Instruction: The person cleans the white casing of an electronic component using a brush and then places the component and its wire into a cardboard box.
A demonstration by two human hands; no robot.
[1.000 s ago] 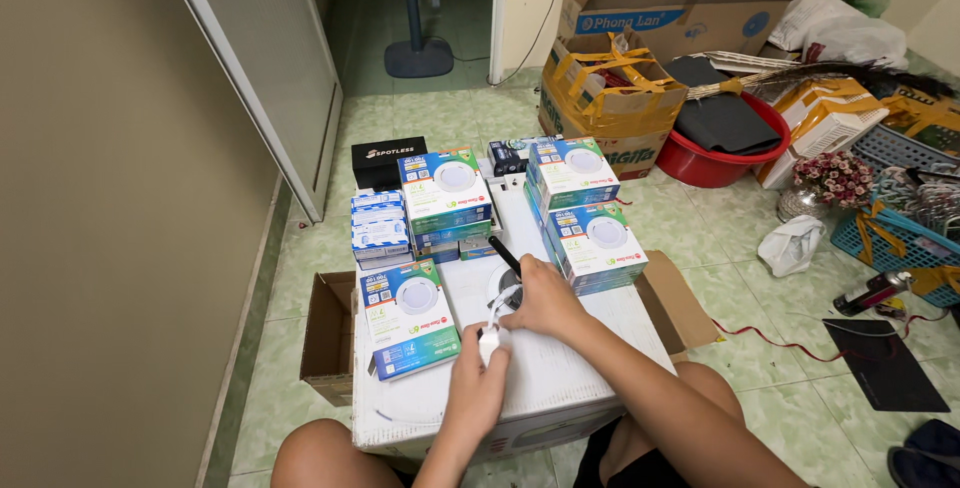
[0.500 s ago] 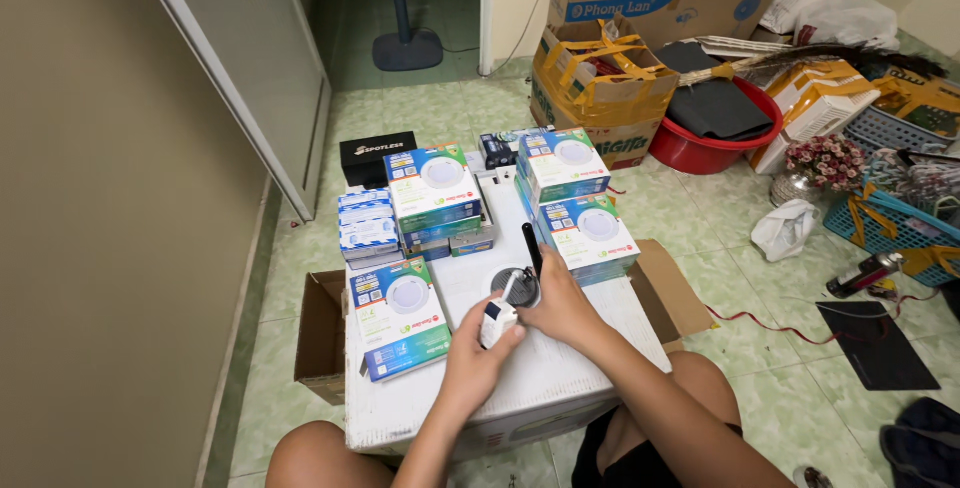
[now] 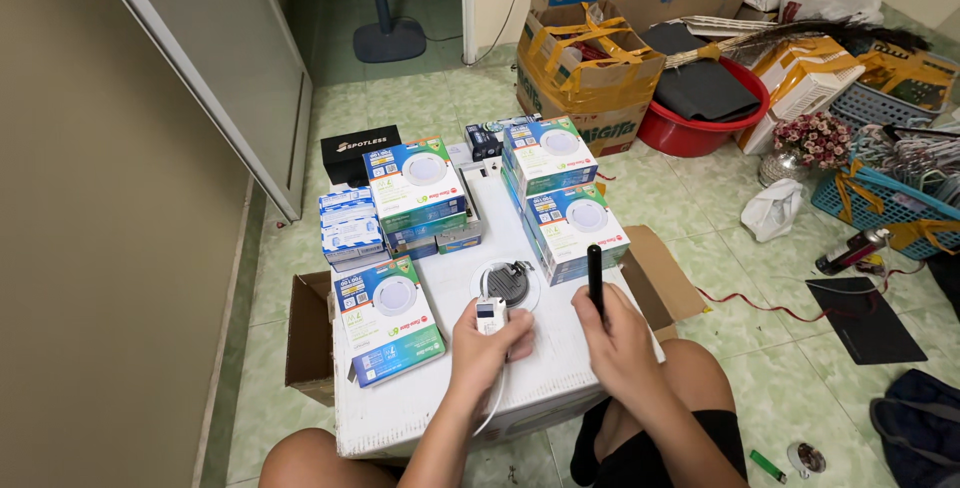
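White foam box (image 3: 560,388) carries everything: a lamp carton (image 3: 388,320) by its left edge, then the left hand (image 3: 487,346) closed around a small white driver (image 3: 490,315) near the round downlight (image 3: 507,284), centre; the right hand (image 3: 620,340) grips a black screwdriver (image 3: 595,280) toward the right edge, with bare surface along the near edge.

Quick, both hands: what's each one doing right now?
Left hand: closed around a small white box with a white cable.
Right hand: closed on a slim black tool, held upright.

Four light boxes (image 3: 415,180), one round lamp (image 3: 507,283), two hands (image 3: 490,343).
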